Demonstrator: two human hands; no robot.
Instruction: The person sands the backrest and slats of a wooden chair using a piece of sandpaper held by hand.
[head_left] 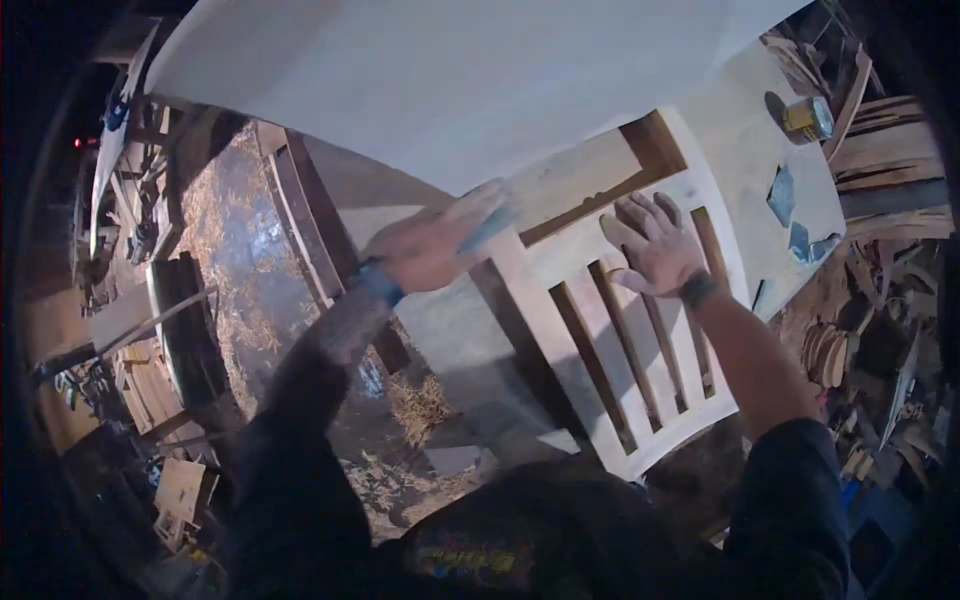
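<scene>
A pale wooden slatted frame (540, 310), like a chair back, lies slantwise on the work table in front of me. My left hand (430, 245), slightly blurred, is at its left side, fingers pointing to the upper right. Under and beside those fingers shows a blue-grey piece of sandpaper (487, 228), pressed against the wood; part of it is hidden. My right hand (655, 245) rests on the frame's upper rail just above the slats, palm down with fingers spread, holding nothing.
A large pale curved board (450, 80) spans the far side. On the table's right stand a yellow tin (807, 120) and torn blue-grey sandpaper pieces (782, 195). Wood shavings (420, 405) litter the floor at left, and stacked timber (890, 165) and offcuts crowd both sides.
</scene>
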